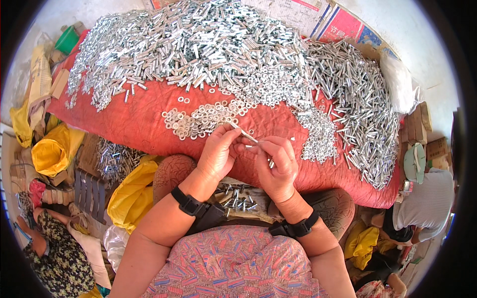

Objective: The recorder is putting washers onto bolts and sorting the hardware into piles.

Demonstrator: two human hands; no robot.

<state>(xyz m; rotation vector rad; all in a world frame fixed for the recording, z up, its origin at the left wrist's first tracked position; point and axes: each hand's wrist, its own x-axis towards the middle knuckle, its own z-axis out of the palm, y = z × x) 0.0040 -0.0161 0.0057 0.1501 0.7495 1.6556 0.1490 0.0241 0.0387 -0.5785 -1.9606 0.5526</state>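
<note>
Above my lap, both hands meet at a slim silvery metal bolt point(244, 133). My left hand point(217, 153) pinches its upper-left end between thumb and fingers. At the lower-right end, the fingertips of my right hand point(279, 161) close on it. Another small metal piece point(271, 163) shows within the curled right fingers; its kind is unclear. Just beyond the left hand lies a heap of flat washers point(198, 119) on a red woven sack point(134, 116). To the right is a pile of small nuts or washers point(318, 136). Between my knees, several bolt assemblies point(238, 197) lie loose.
A large mound of metal sleeves point(198, 44) covers the sack's far side, with long bolts point(365, 99) heaped at right. Yellow sacks point(52, 149) and a dark plastic crate point(90, 193) stand at left. Other people sit at lower left and at right, one in a grey shirt point(427, 203).
</note>
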